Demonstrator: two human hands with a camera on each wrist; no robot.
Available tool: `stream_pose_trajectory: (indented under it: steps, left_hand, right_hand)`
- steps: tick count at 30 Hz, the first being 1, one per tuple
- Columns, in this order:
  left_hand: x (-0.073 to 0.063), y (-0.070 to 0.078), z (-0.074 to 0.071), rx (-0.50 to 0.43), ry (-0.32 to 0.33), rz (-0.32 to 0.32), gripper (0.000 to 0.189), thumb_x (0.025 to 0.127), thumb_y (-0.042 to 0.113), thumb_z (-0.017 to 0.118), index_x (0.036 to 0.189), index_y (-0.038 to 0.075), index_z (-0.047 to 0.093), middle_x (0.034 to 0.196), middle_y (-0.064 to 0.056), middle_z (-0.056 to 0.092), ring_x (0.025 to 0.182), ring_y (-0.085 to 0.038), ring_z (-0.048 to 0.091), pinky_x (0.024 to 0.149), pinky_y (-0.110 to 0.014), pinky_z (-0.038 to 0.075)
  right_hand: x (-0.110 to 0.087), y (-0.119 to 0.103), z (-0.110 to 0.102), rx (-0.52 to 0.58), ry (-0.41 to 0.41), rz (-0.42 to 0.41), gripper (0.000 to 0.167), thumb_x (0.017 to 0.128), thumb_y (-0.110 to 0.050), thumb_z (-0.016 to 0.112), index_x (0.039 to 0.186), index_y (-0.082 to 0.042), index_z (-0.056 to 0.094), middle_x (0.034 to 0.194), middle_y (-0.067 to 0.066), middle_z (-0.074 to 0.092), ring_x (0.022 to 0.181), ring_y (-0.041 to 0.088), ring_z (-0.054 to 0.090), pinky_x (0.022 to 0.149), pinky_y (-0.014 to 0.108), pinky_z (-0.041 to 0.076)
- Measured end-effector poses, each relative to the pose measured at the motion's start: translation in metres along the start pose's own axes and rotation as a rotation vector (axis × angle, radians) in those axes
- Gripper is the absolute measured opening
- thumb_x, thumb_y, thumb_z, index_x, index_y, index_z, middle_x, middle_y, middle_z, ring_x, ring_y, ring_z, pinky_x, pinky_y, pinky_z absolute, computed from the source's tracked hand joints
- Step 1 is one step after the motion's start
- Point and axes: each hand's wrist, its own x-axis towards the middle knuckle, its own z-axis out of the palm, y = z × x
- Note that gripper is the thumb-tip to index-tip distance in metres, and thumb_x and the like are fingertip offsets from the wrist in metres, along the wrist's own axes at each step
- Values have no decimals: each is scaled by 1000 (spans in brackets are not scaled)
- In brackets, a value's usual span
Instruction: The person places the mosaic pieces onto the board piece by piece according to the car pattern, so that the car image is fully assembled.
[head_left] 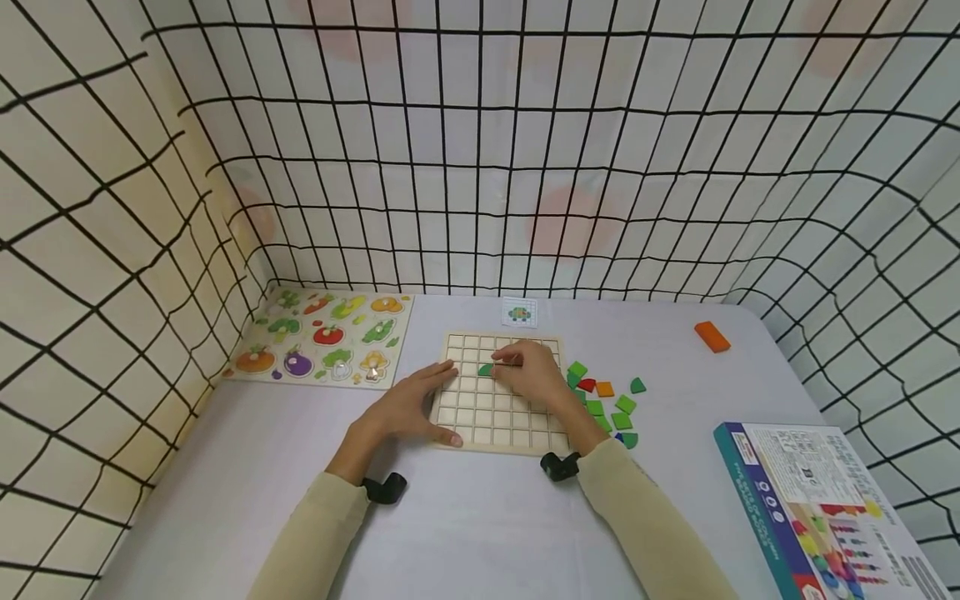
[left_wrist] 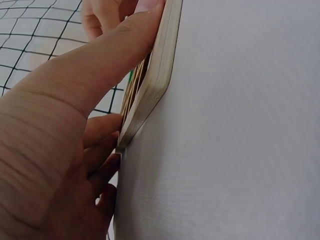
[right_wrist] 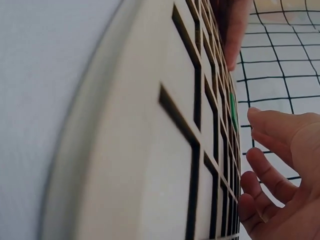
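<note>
A pale wooden grid board (head_left: pixel 472 408) lies on the table between the two hands. My left hand (head_left: pixel 408 406) rests at its left side, fingers along the left edge and thumb on the near edge; in the left wrist view the thumb (left_wrist: pixel 100 60) lies over the rim. My right hand (head_left: pixel 531 377) is over the upper right part of the board, fingertips close to a green piece (head_left: pixel 486 370) set in the grid. From the right wrist, a small gap shows between that green piece (right_wrist: pixel 233 109) and the loosely bent fingers (right_wrist: pixel 270 125), which hold nothing.
Green, red, orange and blue pieces (head_left: pixel 622 420) lie scattered right of the board. A small pattern card (head_left: pixel 520 313) sits behind it. Left is a vegetable puzzle (head_left: pixel 360 333); right are an orange block (head_left: pixel 712 337) and a box (head_left: pixel 832 508). Black netting (head_left: pixel 480 175) surrounds the table.
</note>
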Motion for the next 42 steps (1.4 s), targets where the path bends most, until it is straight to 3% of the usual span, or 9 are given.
stream_pose_trajectory:
  steps: [10,17,24,30,36,42]
  left_hand:
    - [-2,-4,-4,-30,-17,39,111,71,57,90,161,21,37,172,4,24,160,-29,20,126,-58,25]
    - [-2,-3,-2,-35,-15,52,111,72,55,91,162,19,37,172,2,23,160,-30,20,126,-57,25]
    - [-2,-3,-2,-46,-11,44,112,71,56,91,161,19,37,172,3,23,160,-31,20,126,-58,25]
    - [-3,-4,-1,-53,-5,47,113,70,58,91,161,20,38,172,4,24,159,-31,21,126,-58,26]
    - [-11,-6,-1,-61,1,12,114,68,57,92,161,20,38,172,3,25,159,-32,22,125,-60,27]
    - [-5,-4,-1,-47,2,45,113,70,60,90,161,20,37,172,4,24,159,-31,22,125,-58,27]
  right_hand:
    - [-16,15,-32,-15,46,14,34,93,-31,78,120,-11,76,109,7,70,97,23,59,82,35,50]
    - [-34,35,-65,-62,90,87,36,94,-32,77,122,-10,75,109,9,69,99,26,57,77,33,48]
    - [-45,58,-85,-110,122,188,36,95,-35,74,124,-13,73,114,10,68,105,26,54,81,34,47]
    - [-47,71,-93,-141,139,214,36,95,-36,74,122,-12,74,113,12,69,103,27,55,80,34,46]
    - [-44,77,-89,-155,85,203,36,96,-34,73,121,-7,74,111,13,72,98,26,58,80,32,47]
    - [-41,81,-93,-189,84,241,32,98,-29,70,118,-6,76,109,13,74,96,26,59,81,36,48]
